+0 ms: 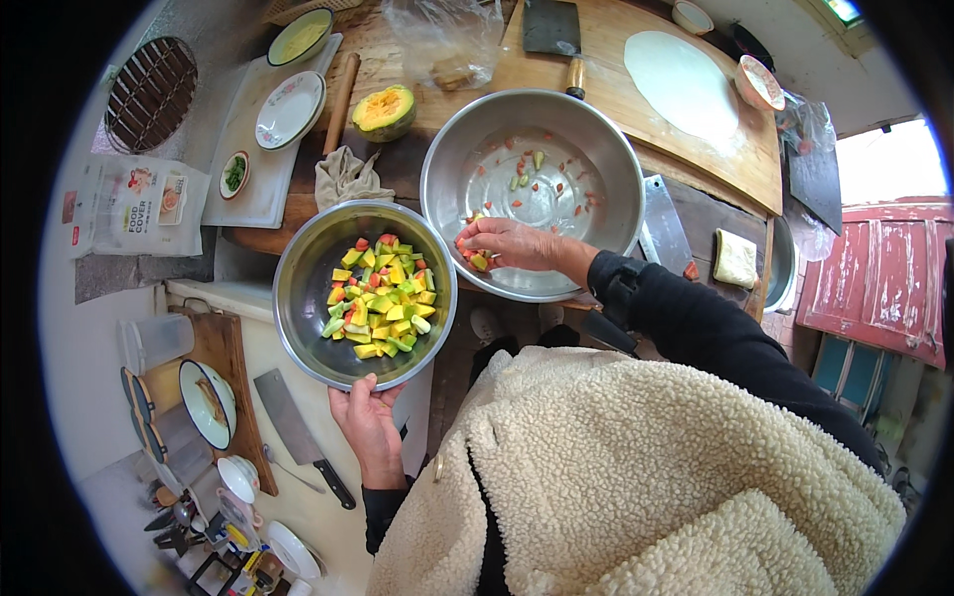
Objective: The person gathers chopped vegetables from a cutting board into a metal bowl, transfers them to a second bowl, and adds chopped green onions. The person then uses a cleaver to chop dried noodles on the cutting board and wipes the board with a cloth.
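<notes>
My left hand (369, 428) grips the near rim of a steel bowl (298, 328) that holds diced yellow-green squash (384, 302) with orange and pale green pieces among it. To its right stands a larger steel basin (589, 119) with a little water and scattered orange and green bits (538, 160). Inside the basin, at its left wall, my right hand (510, 242) has its fingers curled on a small cluster of orange and green pieces (477, 259). The two rims meet or nearly meet.
Behind are a cut squash half (384, 113), a rolling pin (341, 104), a cloth (350, 177) and a rolled dough sheet (680, 86). One cleaver (665, 227) lies right of the basin; another (291, 417) lies on the left counter. Stacked plates (291, 110) stand at the back left.
</notes>
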Demonstrator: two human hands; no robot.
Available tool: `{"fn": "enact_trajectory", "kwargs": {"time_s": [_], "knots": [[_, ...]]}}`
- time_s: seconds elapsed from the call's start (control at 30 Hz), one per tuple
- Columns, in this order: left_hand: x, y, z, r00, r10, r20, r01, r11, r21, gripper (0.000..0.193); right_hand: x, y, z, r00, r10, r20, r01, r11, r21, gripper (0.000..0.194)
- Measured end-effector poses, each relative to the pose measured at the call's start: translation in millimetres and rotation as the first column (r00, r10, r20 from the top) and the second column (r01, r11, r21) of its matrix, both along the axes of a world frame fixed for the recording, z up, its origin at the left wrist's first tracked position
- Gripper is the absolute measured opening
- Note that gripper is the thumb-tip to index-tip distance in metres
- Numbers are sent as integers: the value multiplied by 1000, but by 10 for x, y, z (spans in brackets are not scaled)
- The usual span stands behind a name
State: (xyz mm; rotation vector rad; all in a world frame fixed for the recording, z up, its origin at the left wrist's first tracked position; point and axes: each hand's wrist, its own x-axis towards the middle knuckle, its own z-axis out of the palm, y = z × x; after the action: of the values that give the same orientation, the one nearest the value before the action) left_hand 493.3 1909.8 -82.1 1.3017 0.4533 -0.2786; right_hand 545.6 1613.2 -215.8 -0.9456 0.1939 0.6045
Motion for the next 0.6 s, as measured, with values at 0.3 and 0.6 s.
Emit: {"fn": "enact_trajectory", "kwargs": {"time_s": [0.3, 0.6], "knots": [[14, -42, -10, 1000, -26, 14, 26, 1000, -15, 40, -148, 31, 151, 983, 83, 164, -37, 964, -264, 30], [18, -140, -36, 999, -37, 22, 38, 999, -13, 37, -300, -148, 130, 949, -35, -312, 87, 985, 152, 20]]}}
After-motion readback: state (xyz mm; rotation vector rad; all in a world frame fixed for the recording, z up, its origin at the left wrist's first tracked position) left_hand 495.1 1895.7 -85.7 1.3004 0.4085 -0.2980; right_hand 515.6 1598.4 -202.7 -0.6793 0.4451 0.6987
